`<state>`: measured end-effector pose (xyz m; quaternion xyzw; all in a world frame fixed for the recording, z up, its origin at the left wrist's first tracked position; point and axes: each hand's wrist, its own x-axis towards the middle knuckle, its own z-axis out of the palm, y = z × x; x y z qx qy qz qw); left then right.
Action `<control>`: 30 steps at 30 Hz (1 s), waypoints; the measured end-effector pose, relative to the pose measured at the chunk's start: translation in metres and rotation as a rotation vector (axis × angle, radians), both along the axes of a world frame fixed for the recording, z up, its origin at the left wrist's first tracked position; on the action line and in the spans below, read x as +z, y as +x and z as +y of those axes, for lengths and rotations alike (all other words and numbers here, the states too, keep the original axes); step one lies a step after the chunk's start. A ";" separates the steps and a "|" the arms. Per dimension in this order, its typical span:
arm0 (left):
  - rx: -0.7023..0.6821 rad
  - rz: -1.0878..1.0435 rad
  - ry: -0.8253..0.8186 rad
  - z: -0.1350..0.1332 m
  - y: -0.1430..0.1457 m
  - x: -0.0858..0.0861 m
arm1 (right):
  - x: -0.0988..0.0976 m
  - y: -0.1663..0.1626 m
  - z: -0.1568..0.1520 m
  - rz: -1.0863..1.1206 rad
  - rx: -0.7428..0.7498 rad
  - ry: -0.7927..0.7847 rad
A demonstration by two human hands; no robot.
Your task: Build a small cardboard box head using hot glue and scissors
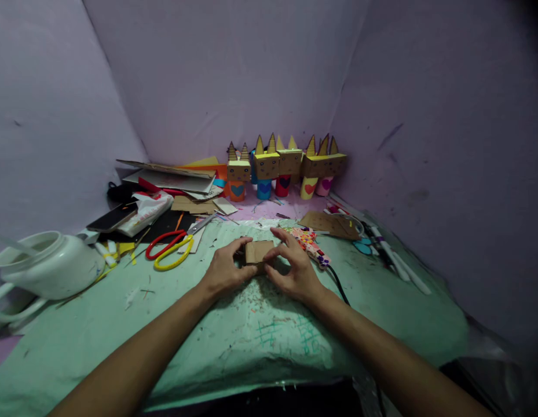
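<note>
A small brown cardboard box (259, 252) sits between my two hands above the middle of the green-covered table. My left hand (227, 263) grips its left side, with the thumb at the near lower corner and the fingers behind. On the other side my right hand (292, 263) has its fingers curved, and a fingertip and the thumb touch or nearly touch the box's right edge. Whether those fingers press on it is hard to make out. Just beyond my right hand lies a flower-patterned thing (310, 243) with a black cord.
Scissors (171, 249) with red and yellow handles lie left, near a white jug (51, 263) and piled cardboard (194, 204). Several cardboard-headed figures (264, 168) on coloured tubes line the back. Right are a cardboard piece (329, 224) and pens (388, 255). Purple walls enclose the table.
</note>
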<state>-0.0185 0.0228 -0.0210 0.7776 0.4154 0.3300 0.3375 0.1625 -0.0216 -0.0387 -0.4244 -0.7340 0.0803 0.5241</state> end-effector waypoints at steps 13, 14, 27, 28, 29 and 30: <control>0.008 -0.036 0.056 0.001 -0.002 -0.002 | -0.003 0.000 0.005 0.060 0.069 -0.131; 0.006 -0.041 0.047 0.001 -0.002 -0.002 | -0.003 0.000 0.005 0.066 0.061 -0.147; -0.035 -0.055 0.164 -0.001 -0.003 -0.006 | -0.006 0.003 0.008 0.044 0.055 -0.102; -0.041 -0.063 0.187 -0.002 -0.003 -0.007 | -0.006 0.003 0.008 0.044 0.055 -0.102; -0.047 -0.072 0.206 -0.003 -0.003 -0.008 | -0.006 0.003 0.008 0.043 0.055 -0.098; -0.054 -0.080 0.223 -0.003 -0.003 -0.009 | -0.006 0.003 0.008 0.041 0.055 -0.090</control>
